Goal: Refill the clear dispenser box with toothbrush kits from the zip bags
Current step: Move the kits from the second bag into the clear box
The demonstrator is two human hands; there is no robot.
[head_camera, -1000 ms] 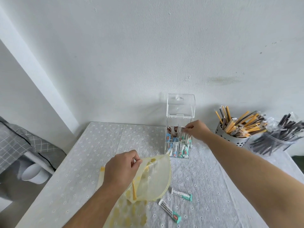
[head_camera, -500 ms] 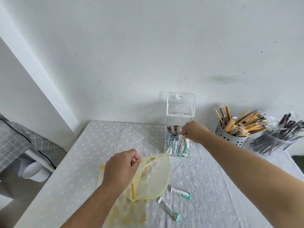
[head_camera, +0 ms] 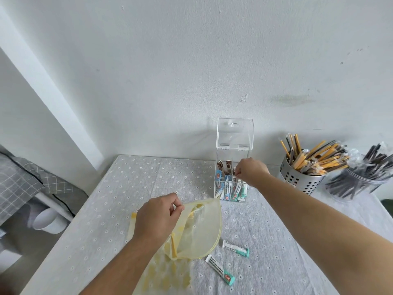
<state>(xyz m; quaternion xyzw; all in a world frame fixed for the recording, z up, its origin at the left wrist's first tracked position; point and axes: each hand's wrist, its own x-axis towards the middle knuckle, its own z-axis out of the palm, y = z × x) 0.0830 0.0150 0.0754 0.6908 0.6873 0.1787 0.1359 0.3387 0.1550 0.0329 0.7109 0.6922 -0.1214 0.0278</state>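
Note:
The clear dispenser box (head_camera: 221, 158) stands near the wall with its lid (head_camera: 235, 134) tipped up and back. Several toothbrush kits fill its lower half. My right hand (head_camera: 251, 172) is at the box's open top, fingers pinched on a kit (head_camera: 236, 182) among the upright ones. My left hand (head_camera: 158, 217) pinches the rim of a yellow zip bag (head_camera: 200, 228) and holds its mouth open above the table. A second yellow patterned bag (head_camera: 168, 277) lies flat beneath it. Two loose kits (head_camera: 235, 248) (head_camera: 220, 269) rest on the cloth to the right of the bag.
A perforated metal cup (head_camera: 297, 177) of yellow and brown wrapped sticks and a clear tub (head_camera: 359, 184) of dark sticks stand at the right by the wall. The table's left edge (head_camera: 85, 211) drops off beside a grey checked fabric (head_camera: 23, 184) and a white tube.
My right hand has slid left and slightly down, from the box's right side to over its open top. The left hand and the bag have stayed put.

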